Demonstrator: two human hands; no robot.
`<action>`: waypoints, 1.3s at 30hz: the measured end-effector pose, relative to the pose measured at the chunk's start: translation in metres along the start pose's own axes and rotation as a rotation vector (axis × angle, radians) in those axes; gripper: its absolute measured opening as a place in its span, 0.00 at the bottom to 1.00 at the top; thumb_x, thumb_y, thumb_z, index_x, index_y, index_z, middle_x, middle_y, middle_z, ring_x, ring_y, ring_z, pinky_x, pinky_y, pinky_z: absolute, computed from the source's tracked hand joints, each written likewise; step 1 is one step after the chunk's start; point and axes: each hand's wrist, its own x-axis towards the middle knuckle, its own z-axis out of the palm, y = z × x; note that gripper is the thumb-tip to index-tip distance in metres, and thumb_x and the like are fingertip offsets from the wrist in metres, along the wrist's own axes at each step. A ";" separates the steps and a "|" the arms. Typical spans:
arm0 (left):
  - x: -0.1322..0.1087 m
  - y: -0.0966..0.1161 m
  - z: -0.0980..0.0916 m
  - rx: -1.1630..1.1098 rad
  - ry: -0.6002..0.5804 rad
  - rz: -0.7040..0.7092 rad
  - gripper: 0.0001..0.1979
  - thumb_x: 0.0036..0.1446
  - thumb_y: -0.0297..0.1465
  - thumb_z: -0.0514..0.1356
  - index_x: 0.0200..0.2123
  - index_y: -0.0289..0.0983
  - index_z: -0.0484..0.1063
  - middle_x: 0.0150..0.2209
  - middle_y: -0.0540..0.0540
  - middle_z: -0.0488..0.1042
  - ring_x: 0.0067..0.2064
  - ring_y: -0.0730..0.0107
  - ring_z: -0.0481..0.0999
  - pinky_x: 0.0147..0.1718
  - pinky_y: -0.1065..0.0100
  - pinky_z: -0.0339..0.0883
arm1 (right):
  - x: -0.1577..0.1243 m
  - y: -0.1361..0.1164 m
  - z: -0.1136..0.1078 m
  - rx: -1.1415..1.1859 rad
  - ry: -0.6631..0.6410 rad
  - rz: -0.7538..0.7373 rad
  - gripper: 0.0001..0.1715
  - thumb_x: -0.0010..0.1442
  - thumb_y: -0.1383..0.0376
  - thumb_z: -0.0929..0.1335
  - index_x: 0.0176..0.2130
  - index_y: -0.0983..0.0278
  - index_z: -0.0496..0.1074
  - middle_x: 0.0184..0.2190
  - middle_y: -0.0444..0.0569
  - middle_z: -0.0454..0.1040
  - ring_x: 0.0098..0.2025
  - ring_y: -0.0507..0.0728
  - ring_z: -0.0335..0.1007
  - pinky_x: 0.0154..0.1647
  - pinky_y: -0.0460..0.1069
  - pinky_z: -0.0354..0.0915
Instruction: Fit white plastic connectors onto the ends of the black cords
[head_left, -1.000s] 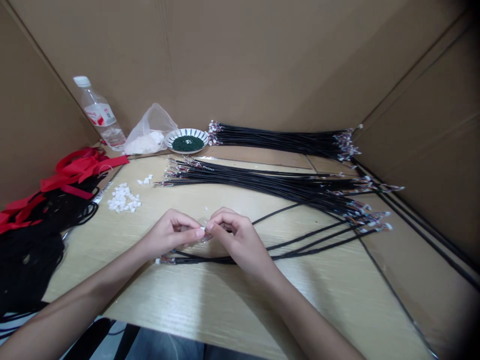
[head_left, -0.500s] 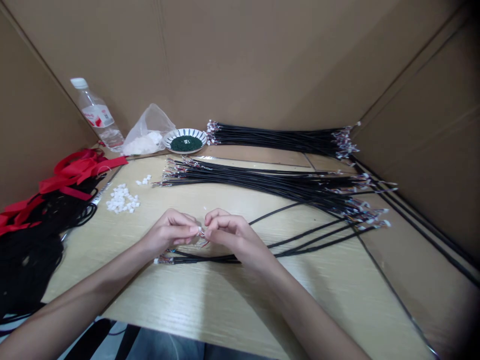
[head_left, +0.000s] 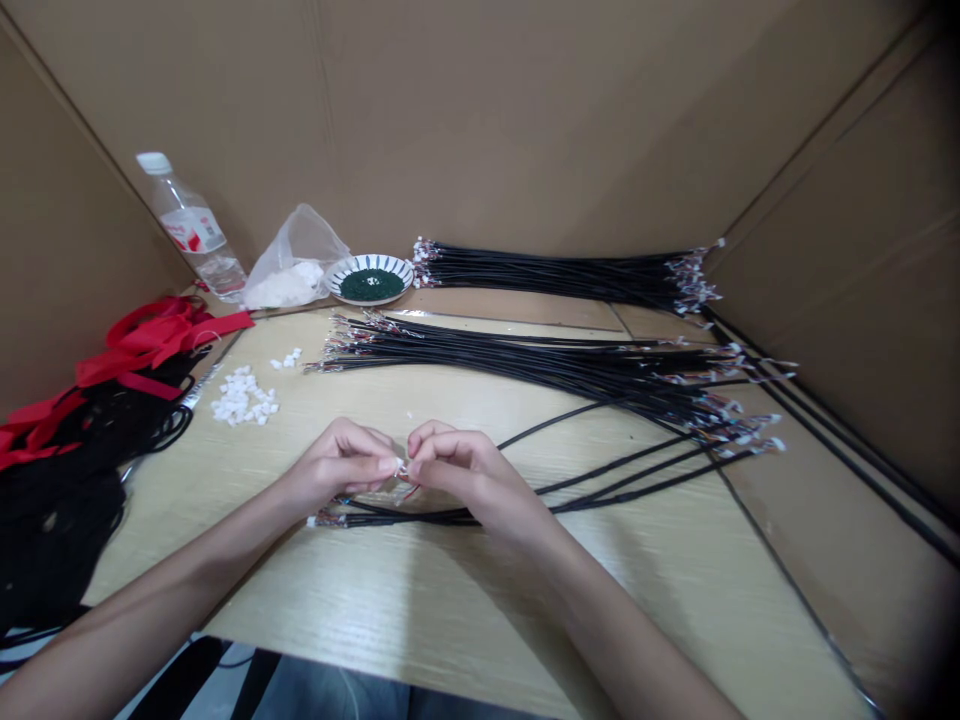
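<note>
My left hand (head_left: 349, 462) pinches a small white connector (head_left: 399, 466) between thumb and fingers. Close against it on the right, my right hand (head_left: 457, 465) is closed on the thin coloured wires (head_left: 409, 480) at that connector. A black cable runs out from behind my right hand toward the right. Below the hands, several black cables (head_left: 405, 519) lie on the table, with a white connector (head_left: 313, 521) at their left end. A pile of white connectors (head_left: 244, 397) sits to the left of my left hand.
A bundle of black cables (head_left: 510, 362) lies beyond my hands, another (head_left: 555, 276) by the cardboard wall. A bottle (head_left: 196, 230), plastic bag (head_left: 289, 270) and plate of green bits (head_left: 371, 280) stand at the back left. Red ribbons (head_left: 157, 340) and black cords (head_left: 60, 530) fill the left side.
Both hands stay in nearly the same place, with only a slight shift of the fingers at the connector and wires.
</note>
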 end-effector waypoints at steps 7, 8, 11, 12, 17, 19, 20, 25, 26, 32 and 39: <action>-0.001 0.005 -0.001 0.099 -0.010 0.026 0.19 0.53 0.39 0.61 0.16 0.32 0.70 0.17 0.51 0.56 0.21 0.77 0.53 0.20 0.68 0.42 | 0.001 0.001 0.000 -0.013 -0.022 0.002 0.11 0.49 0.63 0.71 0.19 0.65 0.71 0.30 0.45 0.65 0.33 0.51 0.62 0.38 0.48 0.58; -0.001 0.006 -0.001 0.110 -0.014 0.037 0.19 0.53 0.39 0.61 0.16 0.32 0.70 0.17 0.51 0.56 0.21 0.77 0.53 0.20 0.68 0.42 | 0.001 0.002 -0.001 -0.018 -0.034 0.001 0.13 0.49 0.60 0.71 0.20 0.65 0.70 0.30 0.45 0.64 0.32 0.51 0.61 0.37 0.48 0.58; -0.001 0.006 -0.002 0.133 -0.030 0.053 0.20 0.54 0.39 0.60 0.16 0.32 0.70 0.17 0.51 0.56 0.21 0.77 0.53 0.20 0.68 0.42 | 0.001 0.002 -0.003 -0.043 -0.066 -0.008 0.20 0.49 0.53 0.72 0.19 0.65 0.69 0.30 0.45 0.63 0.32 0.51 0.60 0.36 0.48 0.57; -0.001 0.005 -0.002 0.132 -0.038 0.059 0.19 0.54 0.38 0.60 0.17 0.32 0.70 0.17 0.51 0.56 0.21 0.77 0.53 0.20 0.68 0.42 | 0.001 0.002 -0.004 -0.053 -0.075 -0.013 0.21 0.49 0.52 0.72 0.19 0.65 0.69 0.30 0.45 0.63 0.32 0.51 0.60 0.36 0.48 0.57; -0.001 0.004 -0.005 0.120 -0.087 0.103 0.21 0.56 0.37 0.59 0.15 0.32 0.65 0.17 0.51 0.56 0.21 0.77 0.53 0.21 0.68 0.43 | 0.002 0.003 -0.006 -0.078 -0.118 -0.029 0.24 0.50 0.49 0.71 0.20 0.66 0.69 0.30 0.45 0.63 0.32 0.51 0.59 0.35 0.48 0.56; -0.001 0.005 -0.006 0.132 -0.103 0.109 0.22 0.56 0.37 0.58 0.14 0.32 0.62 0.17 0.51 0.56 0.22 0.77 0.54 0.22 0.68 0.43 | 0.002 0.003 -0.006 -0.084 -0.128 -0.028 0.24 0.50 0.48 0.71 0.20 0.66 0.68 0.30 0.45 0.63 0.32 0.51 0.59 0.35 0.48 0.56; -0.001 0.005 -0.006 0.142 -0.108 0.109 0.22 0.57 0.37 0.58 0.14 0.33 0.62 0.18 0.51 0.56 0.22 0.77 0.54 0.22 0.67 0.43 | 0.002 0.003 -0.007 -0.088 -0.130 -0.028 0.24 0.50 0.48 0.71 0.20 0.66 0.68 0.30 0.45 0.63 0.32 0.51 0.59 0.35 0.48 0.56; -0.001 0.008 -0.006 0.196 -0.118 0.136 0.22 0.58 0.36 0.57 0.15 0.33 0.61 0.18 0.51 0.56 0.22 0.76 0.55 0.22 0.68 0.45 | 0.001 0.003 -0.007 -0.116 -0.126 -0.024 0.25 0.50 0.47 0.70 0.20 0.65 0.68 0.30 0.45 0.63 0.32 0.51 0.60 0.34 0.48 0.57; -0.001 0.008 -0.005 0.202 -0.121 0.149 0.21 0.58 0.36 0.57 0.15 0.33 0.62 0.18 0.52 0.56 0.22 0.76 0.54 0.22 0.68 0.45 | 0.000 0.003 -0.006 -0.114 -0.122 -0.020 0.25 0.50 0.47 0.70 0.20 0.65 0.68 0.30 0.46 0.63 0.32 0.51 0.60 0.34 0.48 0.58; -0.001 0.011 -0.002 0.210 -0.095 0.170 0.19 0.57 0.35 0.58 0.16 0.32 0.67 0.18 0.52 0.57 0.22 0.77 0.54 0.21 0.70 0.45 | 0.001 0.005 -0.005 -0.106 -0.111 -0.018 0.25 0.50 0.48 0.70 0.20 0.65 0.68 0.30 0.45 0.63 0.32 0.51 0.61 0.33 0.48 0.59; -0.003 0.008 -0.003 0.108 0.016 0.094 0.15 0.54 0.36 0.61 0.22 0.31 0.74 0.18 0.52 0.60 0.20 0.79 0.54 0.18 0.72 0.43 | 0.001 0.001 -0.003 -0.118 -0.078 -0.072 0.16 0.53 0.55 0.70 0.23 0.65 0.72 0.30 0.45 0.65 0.33 0.52 0.61 0.35 0.48 0.57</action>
